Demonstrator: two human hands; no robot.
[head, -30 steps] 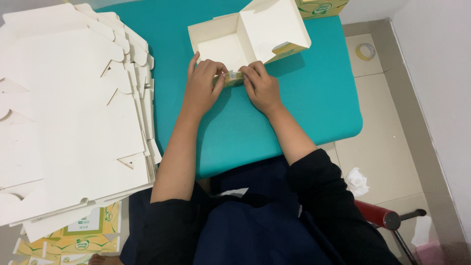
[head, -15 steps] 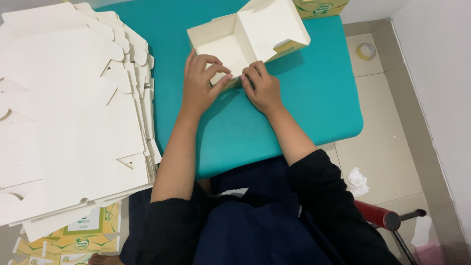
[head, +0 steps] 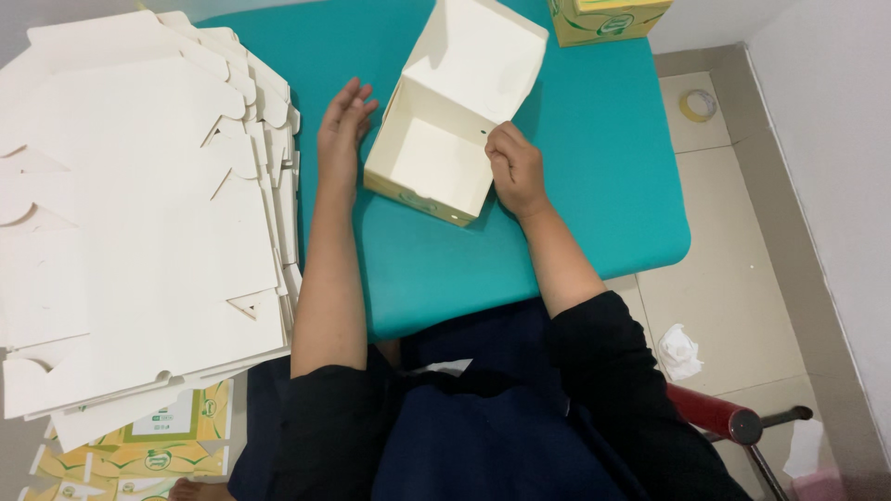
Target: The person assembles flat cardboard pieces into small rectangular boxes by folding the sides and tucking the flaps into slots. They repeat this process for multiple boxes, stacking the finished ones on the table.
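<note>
White cardboard box (head: 436,158) sits on the teal table (head: 594,186), near the far middle of the tabletop; long axis runs diagonally, from the near-left corner up toward the far right, where the open lid stands raised and tilted away. Tray opening faces up. Matte, smooth paperboard, cream-white inside, with yellow and green print showing along the near outer wall; square-edged, creased folds. Left hand (head: 342,130) lies flat and open just beside the box's left wall, fingers extended, holding nothing; whether it touches the wall cannot be told. Right hand (head: 516,167) is curled, fingers bent, pressed against the right wall at the lid fold. Stack of flat, die-cut box blanks (head: 139,223) fills the left side, same white board, with curved tabs. A finished yellow box (head: 608,17) sits at the far edge; a tape roll (head: 698,105) lies on the tiled floor. Against half a second ago: both hands were bunched at the near front edge; now they are apart on either side, and the box has swung round to a steeper diagonal.
</note>
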